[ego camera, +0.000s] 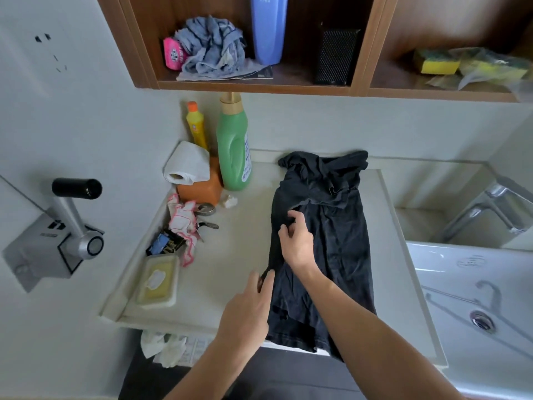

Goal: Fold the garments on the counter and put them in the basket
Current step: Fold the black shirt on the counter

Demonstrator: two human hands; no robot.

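Note:
A black garment (340, 226) lies lengthwise on the pale counter (236, 249), folded into a long narrow strip with its near hem hanging over the front edge. My left hand (248, 307) pinches the garment's left edge near the front of the counter. My right hand (295, 241) reaches across from the right and grips a fold of the same left edge farther back, fingers curled into the cloth. No basket is in view.
Left of the garment stand a green detergent bottle (233, 151), a yellow bottle (196, 125), a paper roll (187, 164) on an orange box, keys, a pink-edged cloth (184, 226) and a wipes pack (157, 281). A white sink (473, 298) with tap lies right. A wooden shelf hangs overhead.

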